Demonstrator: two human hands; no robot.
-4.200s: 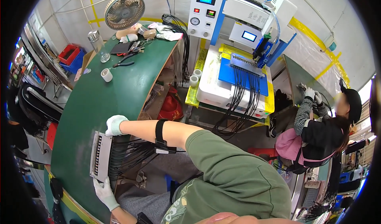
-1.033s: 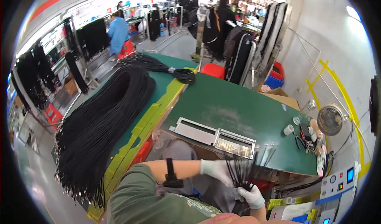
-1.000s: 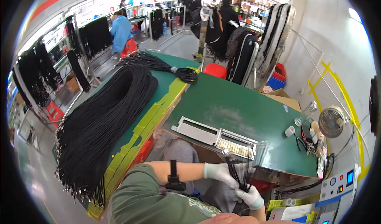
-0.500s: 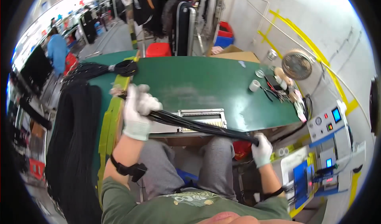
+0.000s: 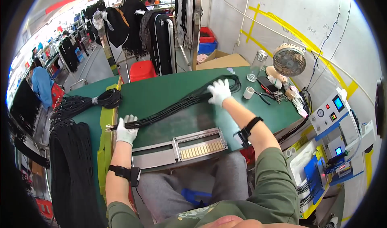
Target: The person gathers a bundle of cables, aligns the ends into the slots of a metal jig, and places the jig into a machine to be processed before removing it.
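Blk cable bundle (image 5: 173,108) now lying slantwise on the green tabletop (image 5: 155,86), just beyond the metal fixture (image 5: 155,158) – looped part past the fixture's far right corner. R hand (image 5: 220,91) at the bundle near that loop, fingers spread open. L hand (image 5: 127,132) at the bundle's other end, by the fixture's far left corner – can't tell if fingers are closed. White roll (image 5: 248,93) + pliers (image 5: 264,98) beyond the fixture, to its right.

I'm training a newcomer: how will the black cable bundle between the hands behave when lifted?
The black cable bundle would probably sag, being long, thin and curved. It seems springy, since its end by the right hand bends in a smooth loop. Strands may splay, as no tie shows.
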